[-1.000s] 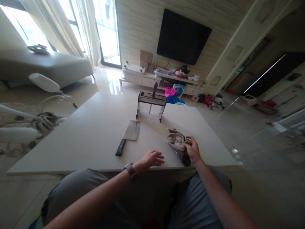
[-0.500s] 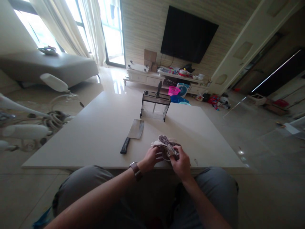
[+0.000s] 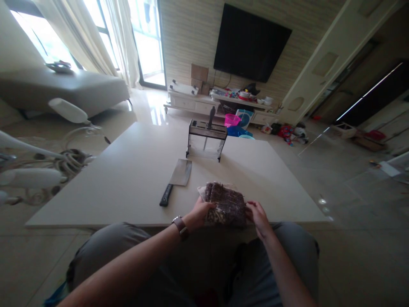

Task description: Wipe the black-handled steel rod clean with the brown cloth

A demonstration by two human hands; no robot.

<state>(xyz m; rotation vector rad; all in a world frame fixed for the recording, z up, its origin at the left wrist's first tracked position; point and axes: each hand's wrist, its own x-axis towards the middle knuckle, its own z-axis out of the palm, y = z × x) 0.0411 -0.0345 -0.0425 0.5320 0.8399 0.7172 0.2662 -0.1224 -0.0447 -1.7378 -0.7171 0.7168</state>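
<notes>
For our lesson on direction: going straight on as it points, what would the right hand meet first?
Probably the brown cloth; its edge lies by the right hand, contact unclear.

Cloth (image 3: 226, 207): dark brown, mottled with pale beige; off-white at the left edge. Cleaver (image 3: 181, 172): silver-grey blade, black handle with light markings. Surface (image 3: 111, 183): plain off-white. Stand (image 3: 207, 129): dark top, black edges, clear front. Watch strap (image 3: 183, 229): brown. Trousers (image 3: 108, 251): plain grey. Television (image 3: 251, 42): black. Wall (image 3: 188, 38): beige with fine streaks. Basket (image 3: 231, 120): bright pink. Curtain (image 3: 73, 34): plain cream. Floor (image 3: 351, 260): grey-beige.
</notes>
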